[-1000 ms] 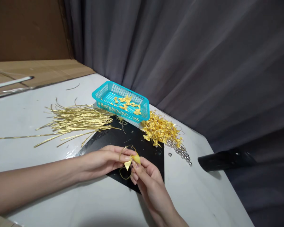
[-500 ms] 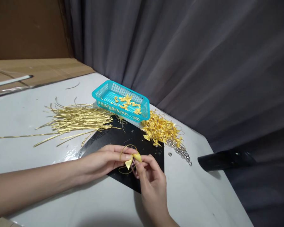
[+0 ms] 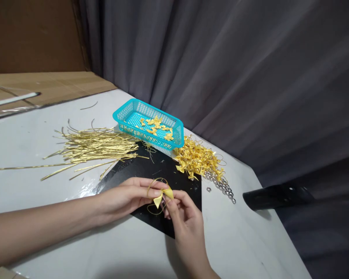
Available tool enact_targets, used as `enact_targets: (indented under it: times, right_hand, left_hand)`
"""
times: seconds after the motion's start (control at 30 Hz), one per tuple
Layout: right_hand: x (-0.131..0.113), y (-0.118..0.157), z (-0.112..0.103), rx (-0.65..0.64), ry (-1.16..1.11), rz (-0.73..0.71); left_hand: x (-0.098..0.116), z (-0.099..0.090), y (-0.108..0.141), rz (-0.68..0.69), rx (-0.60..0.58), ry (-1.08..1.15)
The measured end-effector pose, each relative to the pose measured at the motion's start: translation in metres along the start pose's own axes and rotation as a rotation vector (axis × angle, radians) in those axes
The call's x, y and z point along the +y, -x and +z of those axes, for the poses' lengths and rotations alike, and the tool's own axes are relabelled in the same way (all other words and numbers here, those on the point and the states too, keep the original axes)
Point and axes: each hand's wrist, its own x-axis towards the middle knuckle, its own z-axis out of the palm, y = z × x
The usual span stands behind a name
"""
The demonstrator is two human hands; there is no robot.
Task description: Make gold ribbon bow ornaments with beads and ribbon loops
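Between my hands, above a black mat (image 3: 165,162), is a small yellow ribbon bow (image 3: 158,202) with a thin gold cord (image 3: 155,212) looping above and below it. My left hand (image 3: 141,192) pinches the bow from the left, thumb on top. From the right, my right hand (image 3: 184,211) closes thumb and fingers on the bow's other side. A small pinkish piece shows beneath the bow by my right fingers; its kind is not clear.
A turquoise basket (image 3: 178,135) holds several yellow bows. Beside it lie a heap of corded yellow bows (image 3: 199,157) and silver beads (image 3: 223,188). Gold cords (image 3: 95,145) lie to the left. A black cylindrical object (image 3: 267,197) stands out at the right, before a grey curtain (image 3: 235,69).
My right hand has shifted very slightly, and the lower cord loop has changed shape a little. Both hands keep their pinch on the bow.
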Motion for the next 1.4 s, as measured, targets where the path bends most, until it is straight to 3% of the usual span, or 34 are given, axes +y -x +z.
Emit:
enact_targets:
  times: [0.17, 1.4]
  right_hand:
    - [0.0018, -0.0053, -0.0036, -0.092, -0.076, 0.072]
    - [0.0052, -0.0048, -0.0065, -0.158, -0.185, 0.109]
  left_hand:
    - [0.0001, -0.0002, -0.0008, 0.009, 0.012, 0.009]
    - [0.0014, 0.0012, -0.0012, 0.011, -0.010, 0.046]
